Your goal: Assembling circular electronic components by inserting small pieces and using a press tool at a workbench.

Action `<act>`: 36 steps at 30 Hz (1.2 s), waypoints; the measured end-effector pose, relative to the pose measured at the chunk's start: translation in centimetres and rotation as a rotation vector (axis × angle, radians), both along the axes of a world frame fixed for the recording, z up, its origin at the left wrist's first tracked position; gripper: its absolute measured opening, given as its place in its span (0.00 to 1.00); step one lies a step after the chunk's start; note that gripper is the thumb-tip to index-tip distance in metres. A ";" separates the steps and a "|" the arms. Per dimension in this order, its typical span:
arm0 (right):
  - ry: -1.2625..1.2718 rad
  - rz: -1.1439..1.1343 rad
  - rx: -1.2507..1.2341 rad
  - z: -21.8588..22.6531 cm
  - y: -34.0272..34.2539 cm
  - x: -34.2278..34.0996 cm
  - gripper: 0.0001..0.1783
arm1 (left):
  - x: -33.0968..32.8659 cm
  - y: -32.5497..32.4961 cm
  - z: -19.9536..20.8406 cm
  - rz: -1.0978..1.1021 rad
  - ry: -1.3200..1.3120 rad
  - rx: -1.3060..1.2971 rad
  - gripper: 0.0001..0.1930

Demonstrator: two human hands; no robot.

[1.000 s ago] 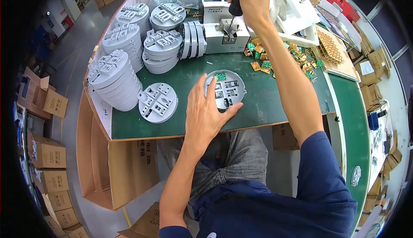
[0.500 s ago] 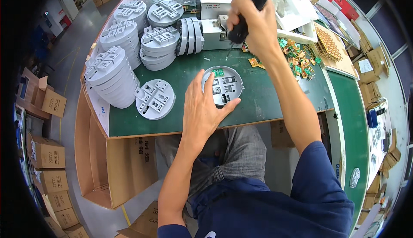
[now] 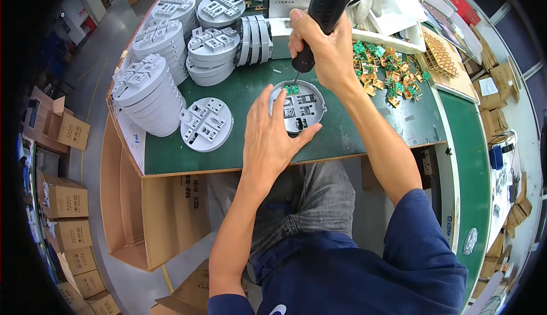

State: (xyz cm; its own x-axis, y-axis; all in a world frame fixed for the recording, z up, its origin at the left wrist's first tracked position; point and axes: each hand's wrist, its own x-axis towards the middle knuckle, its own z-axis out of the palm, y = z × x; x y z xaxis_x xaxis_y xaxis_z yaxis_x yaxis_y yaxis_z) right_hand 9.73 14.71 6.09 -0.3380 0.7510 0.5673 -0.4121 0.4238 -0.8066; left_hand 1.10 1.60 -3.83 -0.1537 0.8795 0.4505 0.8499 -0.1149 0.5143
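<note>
A green tabletop (image 3: 364, 127) carries the work, with stacks of white round plastic bases (image 3: 149, 95) banked along its far left and a loose heap of small green and gold circuit boards (image 3: 387, 76) spread at far right. One single white base (image 3: 206, 124) lies flat just left of centre. Beside it sits the grey round base (image 3: 300, 109) being worked on, near the tabletop's front edge. The left hand (image 3: 273, 138) lies spread over its near rim, fingers wide and thumb along the right side, pinning it flat. The right hand (image 3: 322, 47) is wrapped tight around a black electric screwdriver (image 3: 325, 7), held nearly upright. A second ago that tool hung high above the back of the tabletop; it has now come down, its thin bit (image 3: 296, 77) meeting a small green board (image 3: 293, 89) seated in the base's far edge. Fastening appears to be starting.
</note>
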 end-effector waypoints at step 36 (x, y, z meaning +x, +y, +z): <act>-0.214 0.074 0.066 1.1 1.8 -0.9 0.34 | -2.2 -3.3 1.7 0.151 0.074 0.341 0.44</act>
